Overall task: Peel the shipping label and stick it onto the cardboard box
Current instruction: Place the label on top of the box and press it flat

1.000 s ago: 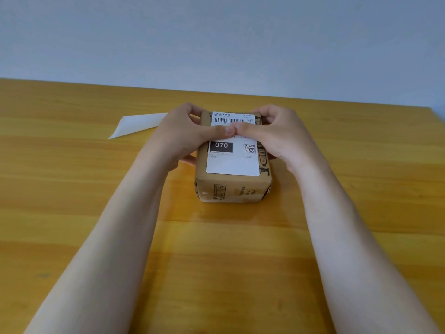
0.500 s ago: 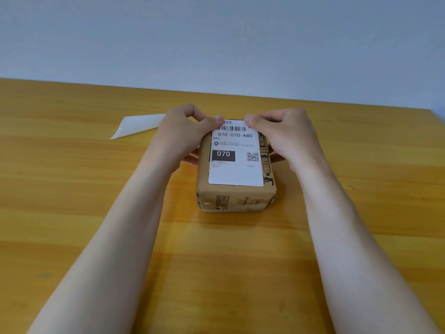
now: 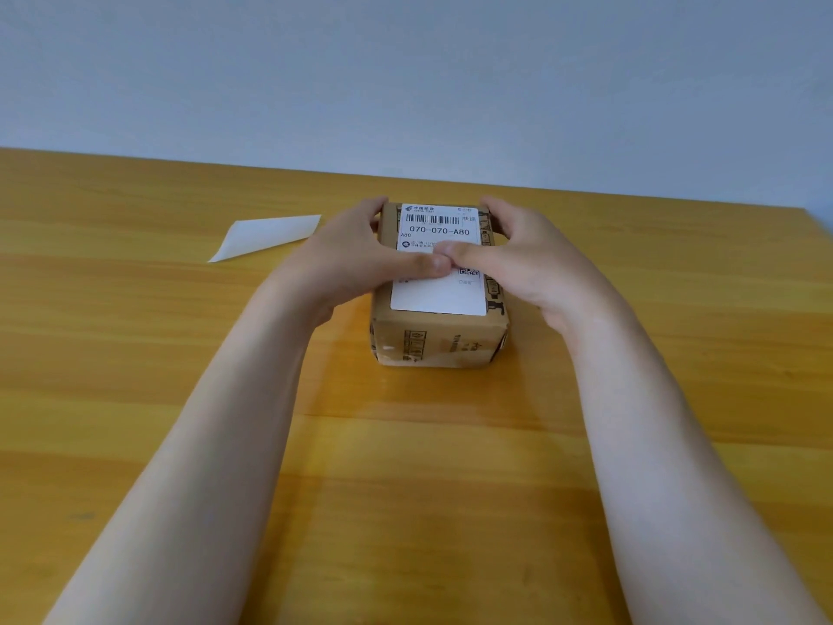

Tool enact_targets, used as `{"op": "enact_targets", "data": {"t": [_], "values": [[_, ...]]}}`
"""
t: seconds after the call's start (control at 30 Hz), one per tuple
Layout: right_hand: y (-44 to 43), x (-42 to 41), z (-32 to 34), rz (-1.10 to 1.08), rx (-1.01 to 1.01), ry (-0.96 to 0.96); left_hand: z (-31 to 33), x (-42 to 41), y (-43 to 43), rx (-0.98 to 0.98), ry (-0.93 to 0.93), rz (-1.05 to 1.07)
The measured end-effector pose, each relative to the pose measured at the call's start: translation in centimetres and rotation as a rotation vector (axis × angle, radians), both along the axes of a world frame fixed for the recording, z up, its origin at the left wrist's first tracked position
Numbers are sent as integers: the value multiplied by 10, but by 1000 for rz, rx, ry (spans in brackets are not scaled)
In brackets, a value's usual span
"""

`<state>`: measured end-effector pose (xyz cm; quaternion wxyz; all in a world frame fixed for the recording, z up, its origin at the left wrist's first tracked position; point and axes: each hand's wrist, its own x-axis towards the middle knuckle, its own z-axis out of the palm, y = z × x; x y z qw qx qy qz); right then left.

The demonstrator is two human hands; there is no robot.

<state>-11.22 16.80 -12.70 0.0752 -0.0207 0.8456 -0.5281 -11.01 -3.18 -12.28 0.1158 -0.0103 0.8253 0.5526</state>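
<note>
Thumbs (image 3: 435, 262) pressed flat and tip to tip across the middle of the white printed paper shipping label (image 3: 439, 297); remaining fingers spread and curled round the far corners and sides of the small brown cardboard box (image 3: 432, 342). Left hand (image 3: 356, 259) on the left flank, right hand (image 3: 527, 259) on the right, neither pinching anything.

Likely light and fairly stiff, that box: best steadied by its side walls, as now, so thumb pressure does not skid it over the smooth yellow wooden table (image 3: 405, 466). Label thin, limp, tacky underneath by the look of it; best rubbed from the centre outward toward the edges, lest bubbles or creases set in.

Sits on the box's top face, near the table's middle. Barcode and "070-070-A80" legible at the far end, small QR code partly hidden under the right thumb, blank white strip nearest. Lies flat, corners down. Peeled white backing sheet (image 3: 270, 234) lying well apart to the left, one corner lifted.
</note>
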Motion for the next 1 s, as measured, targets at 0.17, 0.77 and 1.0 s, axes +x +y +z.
{"op": "enact_targets", "data": {"t": [0.17, 0.77, 1.0], "values": [[-3, -3, -5, -107, -30, 44, -2, -1, 6, 21, 55, 111], [-5, -6, -10, -233, 76, 107, -8, -4, 5, -34, 48, 269], [-4, -4, -10, -245, 136, 165, -10, -6, 3, -32, 58, 265]]}}
